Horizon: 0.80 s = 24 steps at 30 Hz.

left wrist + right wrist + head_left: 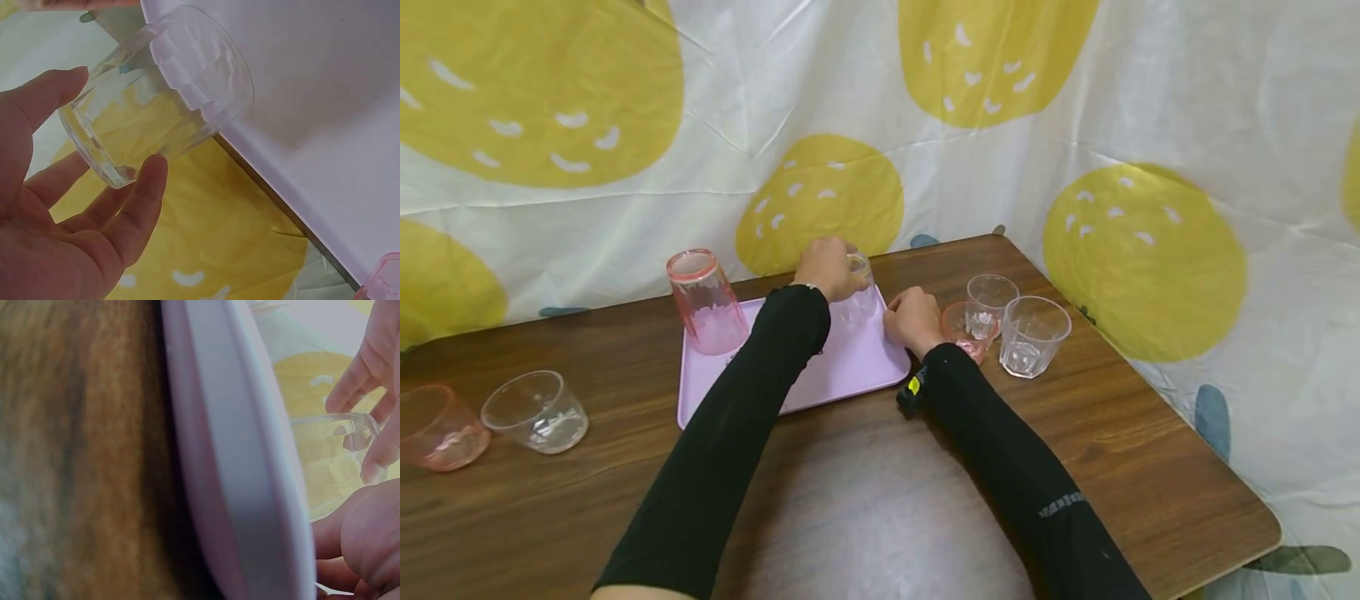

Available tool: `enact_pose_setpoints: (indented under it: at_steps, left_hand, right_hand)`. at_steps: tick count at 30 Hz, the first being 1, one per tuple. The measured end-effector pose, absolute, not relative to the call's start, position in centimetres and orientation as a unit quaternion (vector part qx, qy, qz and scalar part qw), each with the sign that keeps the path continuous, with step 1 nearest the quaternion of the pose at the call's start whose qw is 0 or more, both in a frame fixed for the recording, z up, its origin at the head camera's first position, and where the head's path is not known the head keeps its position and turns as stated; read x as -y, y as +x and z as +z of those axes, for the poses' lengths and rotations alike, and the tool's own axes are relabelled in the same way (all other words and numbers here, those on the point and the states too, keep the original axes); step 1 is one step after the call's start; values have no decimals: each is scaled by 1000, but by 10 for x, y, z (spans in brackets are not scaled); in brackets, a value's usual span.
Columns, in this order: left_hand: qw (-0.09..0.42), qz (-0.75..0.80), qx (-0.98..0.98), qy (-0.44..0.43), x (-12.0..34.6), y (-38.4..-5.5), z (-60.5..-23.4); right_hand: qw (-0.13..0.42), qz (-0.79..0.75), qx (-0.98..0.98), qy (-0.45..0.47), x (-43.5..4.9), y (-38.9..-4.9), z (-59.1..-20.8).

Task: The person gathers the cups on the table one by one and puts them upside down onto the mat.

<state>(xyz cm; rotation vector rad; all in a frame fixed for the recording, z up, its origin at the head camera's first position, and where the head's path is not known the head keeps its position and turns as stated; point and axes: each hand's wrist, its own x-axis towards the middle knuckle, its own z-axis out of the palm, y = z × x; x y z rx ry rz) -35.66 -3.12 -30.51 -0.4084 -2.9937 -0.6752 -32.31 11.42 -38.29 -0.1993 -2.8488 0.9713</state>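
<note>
My left hand (832,268) holds a clear glass (175,94) by its base, thumb on one side and fingers on the other. The glass is upside down, its rim over the back right part of the lilac tray (842,367); whether the rim touches the tray I cannot tell. My right hand (914,320) is at the tray's right edge, its fingers curled against the rim; part of its grip is hidden. A tall pink glass (703,304) stands upside down on the tray's left side.
Right of my right hand stand a pink glass (964,323) and two clear glasses (1033,337), upright on the wooden table (1120,450). At left are another pink glass (448,433) and a clear glass (538,412). A patterned curtain (985,167) hangs behind.
</note>
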Motion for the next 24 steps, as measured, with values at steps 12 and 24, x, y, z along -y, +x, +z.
enact_pose_setpoints:
  at_steps: [12, 24]
  left_hand:
    - [30, -230, 962, -144, 37, -353, -309]
    - [72, -263, 944, -184, 48, -350, -299]
  right_hand:
    - [66, 322, 942, -62, -114, -325, -385]
    - [47, 331, 939, -80, -118, -327, -383]
